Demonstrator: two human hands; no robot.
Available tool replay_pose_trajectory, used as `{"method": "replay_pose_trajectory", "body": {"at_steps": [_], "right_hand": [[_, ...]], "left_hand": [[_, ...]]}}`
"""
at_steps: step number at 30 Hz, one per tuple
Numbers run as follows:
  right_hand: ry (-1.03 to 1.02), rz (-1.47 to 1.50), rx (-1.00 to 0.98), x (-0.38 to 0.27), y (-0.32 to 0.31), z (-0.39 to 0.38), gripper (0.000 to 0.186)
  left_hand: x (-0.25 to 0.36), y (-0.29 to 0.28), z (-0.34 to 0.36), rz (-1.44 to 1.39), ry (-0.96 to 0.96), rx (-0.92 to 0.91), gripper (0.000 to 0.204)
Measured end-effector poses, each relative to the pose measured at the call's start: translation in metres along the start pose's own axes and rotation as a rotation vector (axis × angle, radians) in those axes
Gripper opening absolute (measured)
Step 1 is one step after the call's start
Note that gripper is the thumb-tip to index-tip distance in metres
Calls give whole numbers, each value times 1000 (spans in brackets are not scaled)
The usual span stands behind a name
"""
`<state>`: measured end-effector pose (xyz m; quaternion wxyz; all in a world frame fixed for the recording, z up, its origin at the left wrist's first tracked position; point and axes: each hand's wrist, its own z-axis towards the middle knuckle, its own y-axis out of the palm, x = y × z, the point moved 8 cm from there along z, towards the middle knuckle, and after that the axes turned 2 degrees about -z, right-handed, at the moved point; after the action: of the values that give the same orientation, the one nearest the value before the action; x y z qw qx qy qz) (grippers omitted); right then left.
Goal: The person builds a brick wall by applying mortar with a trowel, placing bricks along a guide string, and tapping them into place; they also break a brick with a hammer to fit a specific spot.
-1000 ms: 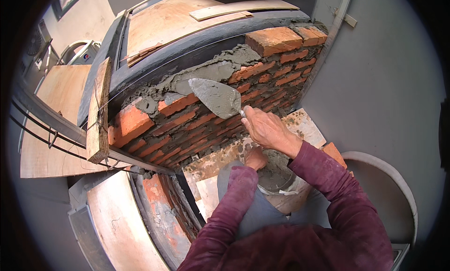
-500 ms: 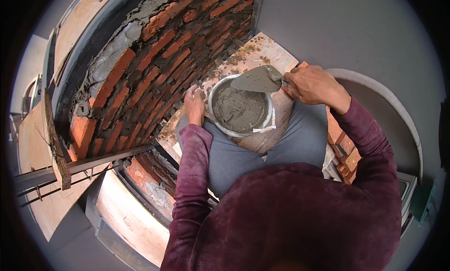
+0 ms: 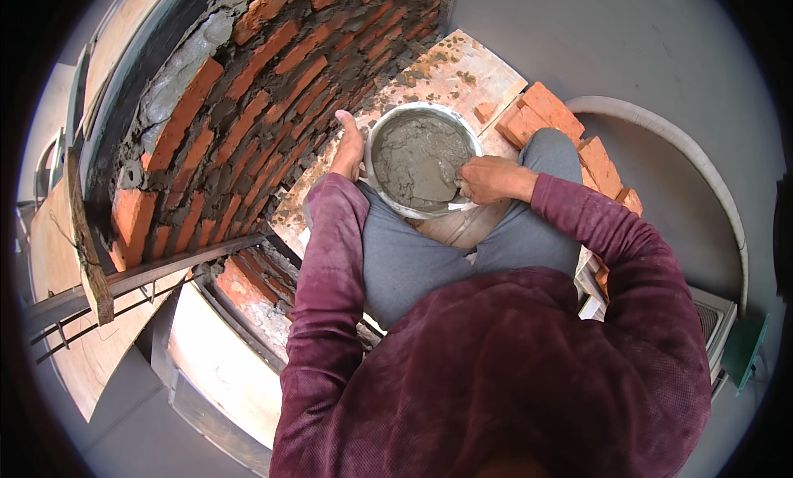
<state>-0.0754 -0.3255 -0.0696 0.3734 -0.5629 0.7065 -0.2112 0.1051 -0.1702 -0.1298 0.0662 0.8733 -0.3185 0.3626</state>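
Note:
A white-rimmed bucket (image 3: pixel 373 131) of wet grey mortar (image 3: pixel 413 147) stands between my knees. My right hand (image 3: pixel 489 179) is closed around a trowel at the bucket's right rim. The trowel's blade (image 3: pixel 435 183) lies in the mortar, smeared with it, and its handle is hidden in my fist. On the other side, my left hand (image 3: pixel 349 147) is at the bucket's left rim with the thumb stretched up. Its other fingers are partly hidden, and I cannot tell whether they touch the bucket. To the left rises a brick wall (image 3: pixel 239 139) with mortar in its joints.
Loose bricks (image 3: pixel 549 114) are stacked to the right of the board (image 3: pixel 471 69), which is spattered with mortar. A metal bar (image 3: pixel 165 281) and a wooden strip (image 3: pixel 92 255) cross at lower left. A curved pale edging (image 3: pixel 694 139) runs along the right.
My right hand has brought the trowel down and left, from above the bucket's far right rim into the mortar. My left hand has shifted slightly up, and the view has shifted a little.

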Motion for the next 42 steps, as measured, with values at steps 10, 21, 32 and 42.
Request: {"method": "replay_pose_trajectory", "body": {"at_steps": [10,21,32,42], "right_hand": [[-115,519,25,68,-5,-31,36],[-401,-16,765,-32,-287,-83,48],[-217,-482,1363,-88,-329,-49,28],[-414,-25,1183,-60,-267,31,26]], "left_hand": [[-15,-12,15,-137,-18,46,130],[-18,-56,22,-637,178,313,100],[0,-32,0,-724,284,164,94],[-5,-37,-1,-692,376,120,77]]}}
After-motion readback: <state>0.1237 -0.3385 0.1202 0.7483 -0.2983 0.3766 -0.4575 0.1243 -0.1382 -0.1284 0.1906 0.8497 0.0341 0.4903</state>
